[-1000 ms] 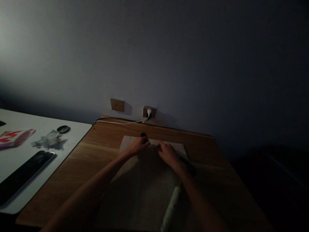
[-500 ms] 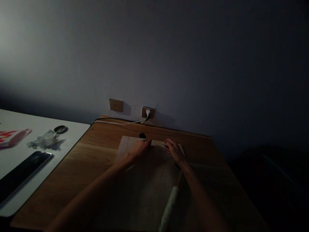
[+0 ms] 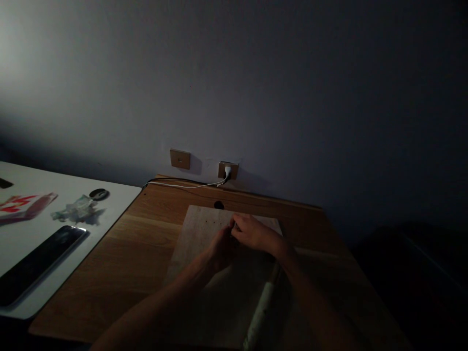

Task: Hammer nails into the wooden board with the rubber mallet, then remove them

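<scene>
A pale wooden board [image 3: 197,229] lies on the wooden desk, with a row of small dark dots near its far edge. Over its far part my left hand [image 3: 224,246] and my right hand [image 3: 252,232] meet, fingertips pinched together. A thin nail-like piece showed in my right fingers a moment earlier; it is now hidden between the hands. What my left fingers pinch cannot be made out. Under my right forearm lies a long tool, perhaps a hammer, with a pale grip [image 3: 259,312]; its far end is hidden by the wrist.
The wooden desk [image 3: 120,263] abuts a white table [image 3: 120,195] on the left. On that table are a phone [image 3: 40,265], a crumpled clear bag [image 3: 78,209], a red-and-white packet [image 3: 27,207] and a dark round object [image 3: 98,194]. A white cable [image 3: 183,186] runs to the wall socket [image 3: 228,170].
My hands were apart at the board's far edge. The right has moved left and the left slightly nearer me, so their fingertips now meet. The view has shifted slightly.
</scene>
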The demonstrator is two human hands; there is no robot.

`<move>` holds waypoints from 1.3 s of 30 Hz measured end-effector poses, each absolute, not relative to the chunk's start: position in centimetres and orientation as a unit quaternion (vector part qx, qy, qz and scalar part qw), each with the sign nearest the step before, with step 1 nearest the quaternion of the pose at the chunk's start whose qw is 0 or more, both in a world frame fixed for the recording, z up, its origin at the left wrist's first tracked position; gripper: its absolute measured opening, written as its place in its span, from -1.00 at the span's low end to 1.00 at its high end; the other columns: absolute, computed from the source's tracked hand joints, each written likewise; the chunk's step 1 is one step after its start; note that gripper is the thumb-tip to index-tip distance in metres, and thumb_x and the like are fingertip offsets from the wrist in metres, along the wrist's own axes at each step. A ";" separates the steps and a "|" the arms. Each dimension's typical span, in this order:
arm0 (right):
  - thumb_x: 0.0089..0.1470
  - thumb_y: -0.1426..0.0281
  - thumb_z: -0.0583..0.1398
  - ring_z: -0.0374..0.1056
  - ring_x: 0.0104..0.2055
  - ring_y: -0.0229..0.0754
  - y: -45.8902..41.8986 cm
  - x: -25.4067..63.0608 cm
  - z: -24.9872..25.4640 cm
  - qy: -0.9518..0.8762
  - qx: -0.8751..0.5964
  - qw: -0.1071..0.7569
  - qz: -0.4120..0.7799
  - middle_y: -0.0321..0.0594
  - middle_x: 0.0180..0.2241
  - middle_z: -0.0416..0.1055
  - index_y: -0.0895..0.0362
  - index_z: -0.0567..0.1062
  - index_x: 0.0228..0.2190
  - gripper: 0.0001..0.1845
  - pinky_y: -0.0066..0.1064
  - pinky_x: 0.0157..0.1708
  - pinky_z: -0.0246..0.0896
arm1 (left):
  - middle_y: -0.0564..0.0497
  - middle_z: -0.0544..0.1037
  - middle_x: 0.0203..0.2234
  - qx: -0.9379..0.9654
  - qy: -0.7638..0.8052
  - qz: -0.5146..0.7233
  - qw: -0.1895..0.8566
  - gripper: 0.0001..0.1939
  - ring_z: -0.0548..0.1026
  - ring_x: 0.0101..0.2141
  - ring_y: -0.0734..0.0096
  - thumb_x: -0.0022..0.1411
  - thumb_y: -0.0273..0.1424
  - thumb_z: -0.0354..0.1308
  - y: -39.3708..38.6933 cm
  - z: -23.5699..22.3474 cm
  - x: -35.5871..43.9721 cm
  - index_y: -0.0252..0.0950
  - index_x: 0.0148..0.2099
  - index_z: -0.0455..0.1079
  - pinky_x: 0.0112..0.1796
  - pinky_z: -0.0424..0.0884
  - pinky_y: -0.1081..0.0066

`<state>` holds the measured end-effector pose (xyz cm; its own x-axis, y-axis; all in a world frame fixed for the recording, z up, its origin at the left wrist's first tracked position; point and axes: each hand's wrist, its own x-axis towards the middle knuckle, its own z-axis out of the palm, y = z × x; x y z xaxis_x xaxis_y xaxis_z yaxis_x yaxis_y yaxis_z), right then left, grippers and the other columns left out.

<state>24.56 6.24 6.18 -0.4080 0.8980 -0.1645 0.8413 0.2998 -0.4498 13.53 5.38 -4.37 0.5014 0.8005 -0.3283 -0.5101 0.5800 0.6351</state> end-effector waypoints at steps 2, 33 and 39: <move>0.11 0.54 0.09 0.39 -0.23 -0.12 5.7 24.1 6.5 -0.819 -0.521 0.029 0.240 -0.15 -0.32 0.51 0.12 0.49 -0.30 -0.81 -0.38 -0.27 0.14 | -0.07 0.56 -0.34 0.219 0.283 0.398 0.845 -0.71 0.56 -0.25 0.30 0.31 -0.15 0.10 4.8 -4.5 13.3 -0.29 -0.20 0.45 -0.23 0.49 0.40; 0.16 0.05 0.12 0.46 -0.03 0.05 -9.3 37.3 -6.0 -0.525 -0.709 0.460 0.103 -0.04 -0.11 0.53 0.04 0.53 -0.20 -0.62 -0.08 0.00 0.38 | -0.14 0.53 0.05 0.901 0.279 0.181 0.279 -0.63 0.45 0.10 0.07 0.30 -0.42 0.16 1.8 -3.1 9.6 -0.15 0.15 0.40 0.13 0.27 0.11; 0.16 0.00 0.08 0.43 0.07 0.16 -12.3 39.4 -10.1 -0.533 -0.760 0.365 0.074 0.01 0.00 0.52 0.04 0.53 -0.07 -0.51 0.07 0.08 0.31 | -0.13 0.33 0.29 0.919 0.335 0.174 0.114 -0.45 0.26 0.28 0.05 0.33 -0.36 0.16 -1.3 -4.8 2.9 -0.05 0.33 0.23 0.28 0.09 -0.09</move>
<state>39.36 -12.34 -10.11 0.4215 0.8637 0.2764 0.7555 -0.1659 -0.6338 2.88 -1.31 -4.78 0.7150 0.6552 0.2439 0.5758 -0.7497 0.3261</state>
